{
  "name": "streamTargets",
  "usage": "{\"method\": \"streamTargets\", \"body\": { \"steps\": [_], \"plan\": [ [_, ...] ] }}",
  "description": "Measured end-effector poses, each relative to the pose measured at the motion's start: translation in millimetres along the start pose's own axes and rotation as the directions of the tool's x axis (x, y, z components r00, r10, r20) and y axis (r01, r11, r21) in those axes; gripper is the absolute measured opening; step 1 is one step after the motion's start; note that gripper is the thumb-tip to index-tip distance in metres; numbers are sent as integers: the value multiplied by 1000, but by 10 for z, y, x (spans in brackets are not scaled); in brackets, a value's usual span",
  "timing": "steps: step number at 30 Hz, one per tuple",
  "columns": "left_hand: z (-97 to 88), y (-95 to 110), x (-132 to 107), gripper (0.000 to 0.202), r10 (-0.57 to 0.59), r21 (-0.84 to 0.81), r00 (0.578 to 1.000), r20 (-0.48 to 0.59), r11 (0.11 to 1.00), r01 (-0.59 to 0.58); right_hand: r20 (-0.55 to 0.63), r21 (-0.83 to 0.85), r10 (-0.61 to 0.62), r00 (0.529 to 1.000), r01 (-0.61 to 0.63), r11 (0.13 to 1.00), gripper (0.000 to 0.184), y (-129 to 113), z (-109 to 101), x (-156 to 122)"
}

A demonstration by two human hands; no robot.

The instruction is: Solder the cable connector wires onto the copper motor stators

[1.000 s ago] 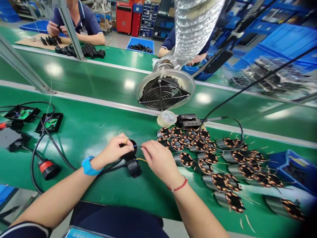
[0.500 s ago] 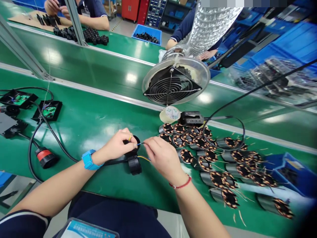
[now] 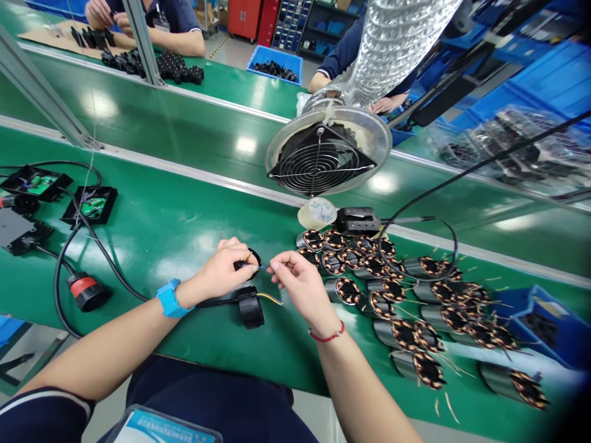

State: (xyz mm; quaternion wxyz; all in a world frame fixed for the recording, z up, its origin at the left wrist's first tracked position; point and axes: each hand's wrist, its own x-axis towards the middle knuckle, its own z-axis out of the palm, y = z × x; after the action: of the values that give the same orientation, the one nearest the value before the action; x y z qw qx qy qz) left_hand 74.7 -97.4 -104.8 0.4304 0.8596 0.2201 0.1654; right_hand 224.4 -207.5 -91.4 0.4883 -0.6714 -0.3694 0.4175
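My left hand (image 3: pixel 231 266), closed, pinches a thin blue wire (image 3: pixel 262 267) between thumb and finger; a bit of yellow wire shows at its fingers. My right hand (image 3: pixel 298 280) is closed too, with thumb and fingertip on the wire's other end. Partly hidden behind my left fingers is a black round part (image 3: pixel 252 257). Just below, a black ring-shaped housing (image 3: pixel 250 309) lies on the green bench, a black cable (image 3: pixel 217 302) running into it from the left. Yellow and dark wires (image 3: pixel 270 298) stick out of its right side, below my right fingers.
Several copper-wound stators (image 3: pixel 347 290) stand to the right, beside a blue bin (image 3: pixel 540 326). A fume-extractor hood with a fan (image 3: pixel 318 160) hangs ahead. Open black boxes with circuit boards (image 3: pixel 92 206) and a red-black plug (image 3: pixel 87 291) lie left. Two people sit across the bench.
My right hand has turned and shifted slightly left, its fingers showing more. The ends of the yellow and dark wires below it are now uncovered. My left hand has barely moved.
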Motion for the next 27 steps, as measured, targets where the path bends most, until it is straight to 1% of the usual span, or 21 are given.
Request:
{"method": "streamTargets", "body": {
  "steps": [3, 6, 8, 10, 14, 17, 20, 27],
  "plan": [
    [19, -4, -1, 16, -18, 26, 1000, -11, 999, 19, -73, 59, 59, 996, -54, 997, 25, 91, 67, -9],
    [43, 3, -1, 18, -31, 47, 999, -13, 998, 32, -92, -20, 21, 996, -23, 1000, 24, 149, 123, -26],
    [42, 3, -2, 16, -24, 58, 1000, 6, 998, 24, -84, -92, -19, 996, 11, 996, 23, 167, 142, -23],
    [14, -8, -2, 10, -25, 49, 999, 33, 999, 24, -73, -124, -37, 997, 28, 992, 20, 176, 146, -3],
    [-86, -51, -3, 28, -66, -21, 996, 60, 997, 68, -54, -149, -40, 998, 31, 988, 15, 188, 139, 54],
    [-125, -83, -8, 26, -74, -47, 994, 80, 996, 78, -34, -160, -38, 999, 32, 987, 14, 185, 150, 94],
    [-104, -104, -17, 25, -58, -22, 993, 105, 998, 61, 0, -156, -34, 999, 34, 987, 16, 157, 175, 133],
    [-30, -102, -31, 32, -5, 4, 993, 118, 1000, 4, 45, -160, -43, 998, 50, 986, 16, 137, 279, 219]
  ]
}}
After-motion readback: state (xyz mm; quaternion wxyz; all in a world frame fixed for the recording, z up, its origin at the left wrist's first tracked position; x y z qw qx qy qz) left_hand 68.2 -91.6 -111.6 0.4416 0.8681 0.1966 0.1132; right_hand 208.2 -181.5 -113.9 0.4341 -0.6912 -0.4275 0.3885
